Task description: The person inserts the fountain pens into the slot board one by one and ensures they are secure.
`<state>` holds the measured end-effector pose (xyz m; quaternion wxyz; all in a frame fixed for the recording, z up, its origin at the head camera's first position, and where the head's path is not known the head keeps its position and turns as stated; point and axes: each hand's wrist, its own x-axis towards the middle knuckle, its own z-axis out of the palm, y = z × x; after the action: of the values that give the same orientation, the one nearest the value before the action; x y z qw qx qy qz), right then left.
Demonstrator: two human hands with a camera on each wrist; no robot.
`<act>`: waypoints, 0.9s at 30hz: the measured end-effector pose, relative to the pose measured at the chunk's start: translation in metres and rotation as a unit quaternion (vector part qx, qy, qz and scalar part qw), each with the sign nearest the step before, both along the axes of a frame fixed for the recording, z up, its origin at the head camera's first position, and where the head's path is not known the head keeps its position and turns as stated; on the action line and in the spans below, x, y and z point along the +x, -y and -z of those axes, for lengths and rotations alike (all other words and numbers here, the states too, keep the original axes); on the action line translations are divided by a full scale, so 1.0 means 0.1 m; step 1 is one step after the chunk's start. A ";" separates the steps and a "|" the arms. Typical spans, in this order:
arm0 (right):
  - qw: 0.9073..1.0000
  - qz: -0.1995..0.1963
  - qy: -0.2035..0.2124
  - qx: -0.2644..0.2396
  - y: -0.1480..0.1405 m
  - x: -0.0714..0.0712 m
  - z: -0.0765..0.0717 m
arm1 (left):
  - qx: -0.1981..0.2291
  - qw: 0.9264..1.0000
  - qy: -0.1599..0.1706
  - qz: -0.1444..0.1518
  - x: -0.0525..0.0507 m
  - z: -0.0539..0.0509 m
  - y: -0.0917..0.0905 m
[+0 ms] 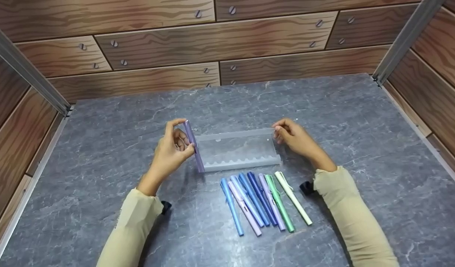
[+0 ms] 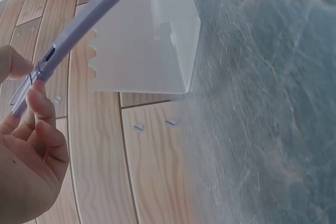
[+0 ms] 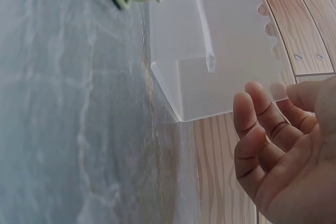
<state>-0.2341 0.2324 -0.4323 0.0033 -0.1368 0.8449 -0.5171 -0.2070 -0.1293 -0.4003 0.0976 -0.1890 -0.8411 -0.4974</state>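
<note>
A frosted clear plastic pen rack [image 1: 242, 162] with scalloped edges stands on the grey table. My left hand [image 1: 170, 148] pinches a lilac fountain pen [image 2: 79, 22] between thumb and fingers, its clip near the thumb in the left wrist view. From the head view, that pen overlaps the rack's left end; whether they touch I cannot tell. At the far right corner of the rack, my right hand [image 1: 294, 136] pinches the notched edge between thumb and fingertip, its other fingers loosely curled. In front lie several capped pens, among them a dark blue pen [image 1: 262, 198] and a green pen [image 1: 279, 204].
A pale green pen [image 1: 294, 198] lies at the right end of the row and a light blue pen [image 1: 232, 207] at the left end. Wood-patterned panels [image 1: 212, 48] close off the back and sides, with metal posts [image 1: 405, 40] at the corners.
</note>
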 end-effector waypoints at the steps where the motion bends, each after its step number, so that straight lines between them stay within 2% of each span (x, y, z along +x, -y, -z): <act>1: 1.000 0.001 0.001 0.000 0.00 0.00 0.00 | -0.005 1.000 -0.011 -0.005 0.00 0.00 -0.01; 7: 1.000 0.004 0.003 0.009 0.01 0.02 -0.01 | -0.030 0.997 -0.060 -0.036 -0.04 0.04 -0.04; 13: 1.000 0.005 0.007 0.012 0.00 0.01 -0.01 | -0.050 0.993 -0.089 -0.058 -0.06 0.08 -0.08; 20: 1.000 0.004 0.007 0.005 0.01 0.01 -0.01 | -0.070 0.989 -0.105 -0.075 -0.06 0.10 -0.11; 27: 1.000 0.004 0.006 -0.011 0.01 0.01 0.00 | -0.110 0.985 -0.103 -0.085 -0.08 0.13 -0.13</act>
<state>-0.2332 0.2312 -0.4324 0.0047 -0.1306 0.8396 -0.5273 -0.2152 -0.1166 -0.4136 0.2046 -0.1769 -0.8889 -0.3698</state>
